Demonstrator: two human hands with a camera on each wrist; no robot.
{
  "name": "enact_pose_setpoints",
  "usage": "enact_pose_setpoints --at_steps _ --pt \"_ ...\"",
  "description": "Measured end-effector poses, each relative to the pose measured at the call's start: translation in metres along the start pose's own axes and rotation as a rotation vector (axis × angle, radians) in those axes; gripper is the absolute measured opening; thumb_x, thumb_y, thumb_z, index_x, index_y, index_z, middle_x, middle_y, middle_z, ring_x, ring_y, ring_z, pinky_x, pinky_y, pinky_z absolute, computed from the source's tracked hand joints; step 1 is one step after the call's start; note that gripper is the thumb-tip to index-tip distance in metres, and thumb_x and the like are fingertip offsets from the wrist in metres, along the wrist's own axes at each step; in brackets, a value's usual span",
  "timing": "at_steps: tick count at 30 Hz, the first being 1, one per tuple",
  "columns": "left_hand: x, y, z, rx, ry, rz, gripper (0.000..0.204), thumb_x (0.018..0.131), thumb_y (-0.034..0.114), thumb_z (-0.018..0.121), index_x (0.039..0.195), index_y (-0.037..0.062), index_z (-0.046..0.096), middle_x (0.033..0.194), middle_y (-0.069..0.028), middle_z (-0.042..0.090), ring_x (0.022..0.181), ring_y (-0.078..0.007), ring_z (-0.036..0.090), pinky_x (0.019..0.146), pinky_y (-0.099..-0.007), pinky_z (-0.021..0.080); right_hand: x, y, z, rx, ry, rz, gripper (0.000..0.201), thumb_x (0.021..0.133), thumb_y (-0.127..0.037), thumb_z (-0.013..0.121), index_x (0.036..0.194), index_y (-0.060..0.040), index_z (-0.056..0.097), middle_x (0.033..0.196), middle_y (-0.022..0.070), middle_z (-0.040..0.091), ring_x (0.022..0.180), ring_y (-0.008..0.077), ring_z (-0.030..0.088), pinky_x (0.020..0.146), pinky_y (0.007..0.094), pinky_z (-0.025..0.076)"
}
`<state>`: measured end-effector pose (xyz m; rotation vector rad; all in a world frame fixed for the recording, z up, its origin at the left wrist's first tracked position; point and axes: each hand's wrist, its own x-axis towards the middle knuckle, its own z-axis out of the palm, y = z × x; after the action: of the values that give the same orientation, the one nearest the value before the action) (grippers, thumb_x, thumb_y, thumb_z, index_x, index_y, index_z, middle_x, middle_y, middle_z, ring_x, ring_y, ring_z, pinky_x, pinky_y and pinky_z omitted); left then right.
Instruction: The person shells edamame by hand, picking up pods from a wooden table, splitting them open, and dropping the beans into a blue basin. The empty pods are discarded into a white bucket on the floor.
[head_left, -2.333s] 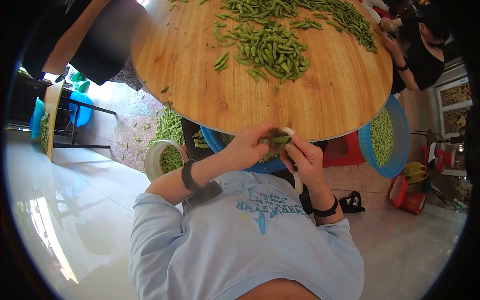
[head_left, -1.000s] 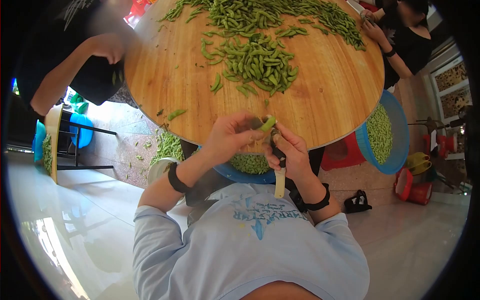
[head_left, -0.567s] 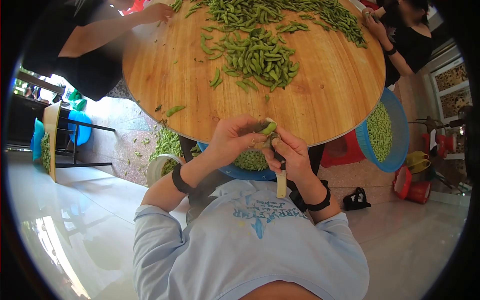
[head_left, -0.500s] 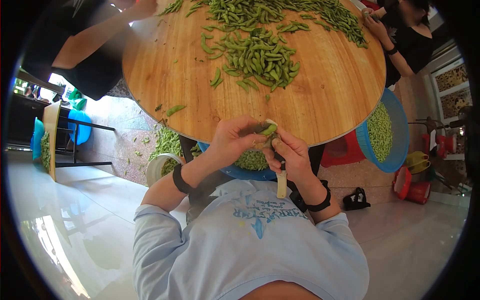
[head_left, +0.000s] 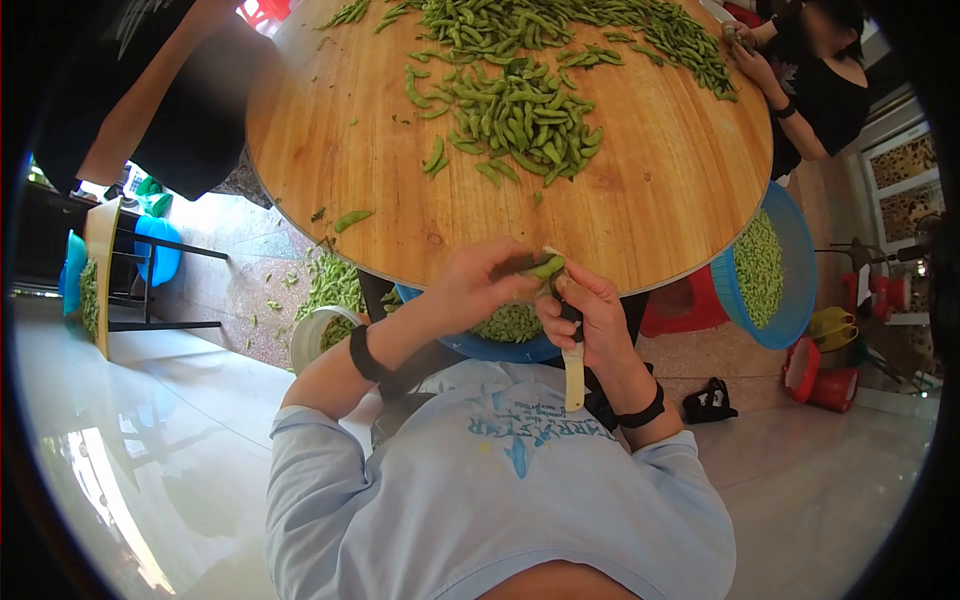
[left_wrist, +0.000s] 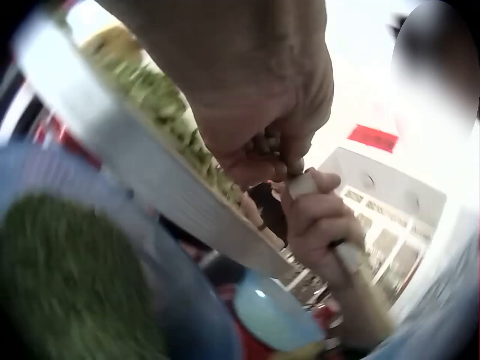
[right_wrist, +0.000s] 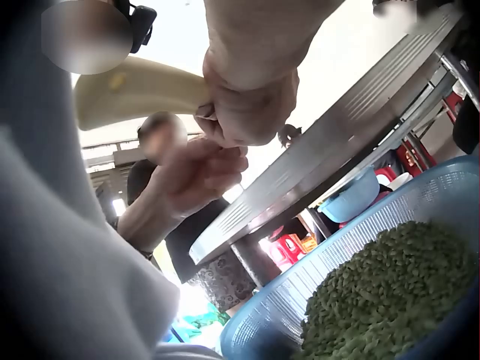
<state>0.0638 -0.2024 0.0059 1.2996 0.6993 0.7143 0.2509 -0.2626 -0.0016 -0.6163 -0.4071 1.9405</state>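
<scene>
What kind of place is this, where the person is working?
Probably a home or small eatery, in a room used for preparing food: green pods are heaped on a round table, and a blue basin beside it holds shelled beans.

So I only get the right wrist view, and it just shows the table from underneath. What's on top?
Observer: The head view shows a big pile of green pods on the wooden table.

Operator: Cool! What's between the two hands?

Observer: A single pod, between the left hand and the right hand.

Operator: And is there anything on the floor to the person's left?

Observer: Yes, the head view shows loose pods scattered on the floor there, by a white bucket.
</scene>
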Motion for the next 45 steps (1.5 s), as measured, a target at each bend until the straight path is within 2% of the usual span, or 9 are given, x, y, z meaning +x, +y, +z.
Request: enact_pose_setpoints --at_steps 1,4,8,19,22,27,35,37,45 --pt "-0.002 0.005 0.002 0.57 0.08 0.295 0.019 0.079 0.007 0.068 0.094 -0.0015 0.058 0.073 -0.0141 0.06 0.06 -0.0208 0.06 0.049 -0.0325 0.046 0.001 -0.001 0.0 -0.001 0.0 0.001 0.03 0.096 -0.014 0.048 0.123 -0.0018 0.052 0.076 0.0081 0.052 0.051 0.0078 0.042 0.04 0.0185 0.036" --pt "-0.004 0.014 0.002 0.926 0.08 0.576 0.022 0.077 0.007 0.068 0.095 -0.001 0.059 0.072 -0.0142 0.056 0.065 -0.0269 0.06 0.054 -0.0363 0.047 -0.001 0.001 0.001 0.016 -0.019 0.02 0.029 0.096 -0.015 0.049 0.121 -0.0025 0.053 0.076 0.0086 0.052 0.051 0.0085 0.042 0.039 0.0192 0.036" --pt "-0.01 0.014 0.006 1.103 0.142 0.603 0.022 0.075 0.004 0.068 0.095 0.0006 0.06 0.071 -0.0125 0.055 0.069 -0.0314 0.059 0.055 -0.0376 0.047 0.0 0.003 0.002 0.031 -0.024 0.031 0.026 0.096 -0.016 0.049 0.118 -0.0024 0.055 0.075 0.0089 0.053 0.051 0.0091 0.042 0.039 0.0204 0.036" --pt "-0.013 0.006 0.012 -0.148 0.108 -0.223 0.016 0.09 0.011 0.059 0.096 -0.0033 0.063 0.071 -0.0032 0.061 0.06 -0.0077 0.055 0.052 -0.0244 0.044 -0.008 0.011 0.005 -0.185 0.062 -0.152 0.027 0.096 -0.012 0.047 0.119 0.0009 0.055 0.076 0.0076 0.057 0.049 0.0083 0.044 0.039 0.0203 0.036" --pt "-0.017 0.006 0.026 0.408 0.179 0.197 0.015 0.089 0.01 0.06 0.096 -0.0022 0.062 0.074 -0.0061 0.062 0.061 -0.0103 0.056 0.054 -0.0255 0.045 -0.006 0.016 0.005 -0.47 0.144 -0.294 0.029 0.095 -0.008 0.048 0.122 0.0017 0.053 0.075 0.0047 0.057 0.049 0.0056 0.043 0.04 0.0194 0.035" --pt "-0.02 -0.001 0.024 0.577 0.153 0.219 0.016 0.084 0.009 0.065 0.096 -0.0009 0.062 0.075 -0.0106 0.06 0.063 -0.0137 0.058 0.056 -0.0266 0.046 -0.006 0.013 0.002 -0.68 0.181 -0.36 0.024 0.091 -0.003 0.055 0.114 0.0017 0.054 0.072 -0.0006 0.054 0.05 0.0017 0.042 0.043 0.0169 0.032" --pt "-0.021 0.0 0.015 0.493 0.021 0.189 0.019 0.08 0.008 0.071 0.095 -0.0007 0.062 0.068 -0.0072 0.061 0.059 -0.01 0.058 0.052 -0.0249 0.046 -0.008 0.012 -0.008 -0.734 0.125 -0.257 0.021 0.085 -0.003 0.059 0.106 0.0004 0.055 0.074 -0.0026 0.054 0.055 0.001 0.044 0.047 0.0171 0.034" --pt "-0.022 0.002 0.014 0.126 -0.01 -0.16 0.016 0.081 0.008 0.07 0.093 0.0 0.063 0.067 -0.0039 0.062 0.057 -0.007 0.057 0.049 -0.0219 0.045 -0.009 0.013 -0.01 -0.775 0.117 -0.273 0.021 0.084 -0.003 0.059 0.105 0.0002 0.055 0.076 -0.0028 0.054 0.057 0.0009 0.044 0.049 0.017 0.036" --pt "-0.022 0.001 0.011 -0.016 -0.033 -0.237 0.014 0.085 0.011 0.067 0.093 0.0003 0.063 0.066 -0.0011 0.059 0.054 -0.0051 0.054 0.045 -0.0204 0.042 -0.006 0.008 -0.008 -0.962 0.107 -0.268 0.026 0.081 -0.001 0.06 0.107 0.0015 0.055 0.084 0.0015 0.058 0.076 0.0072 0.053 0.067 0.0213 0.044"
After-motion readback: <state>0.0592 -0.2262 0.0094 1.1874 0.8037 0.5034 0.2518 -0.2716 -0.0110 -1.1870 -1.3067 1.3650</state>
